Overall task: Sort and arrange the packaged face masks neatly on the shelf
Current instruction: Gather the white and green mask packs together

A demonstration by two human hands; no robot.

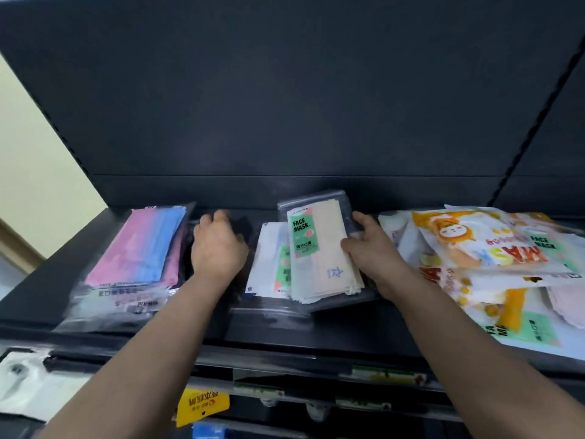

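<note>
The cream-coloured mask packet [316, 248] sat mid-shelf, tilted up off a white packet [269, 261] that lay flat beneath it. The right hand [370, 245] held it by its right edge, thumb on the front and fingers curled round behind. The left hand [218, 245] lay over some dark packets [243, 226] just to the left. Its fingers bent down at their far edge, but the blur kept me from telling whether it gripped them or only pressed on them.

I judged the job roughly half done. On the left a stack of pink-and-blue packets [139, 248] looked squared up, and the middle piles were taking shape. On the right a loose heap [474, 245] of cartoon-printed packets lay overlapping at odd angles, and it looked unsorted. The dark shelf [348, 324] showed bare along its front edge.

The held packet's green label read "FACE MASK." with some Chinese characters below that I couldn't make out. "FACE MASK" appeared again on a green label in the heap, beside large upside-down orange letters. Below the shelf hung a yellow tag [202, 403] whose inverted print I couldn't read.
</note>
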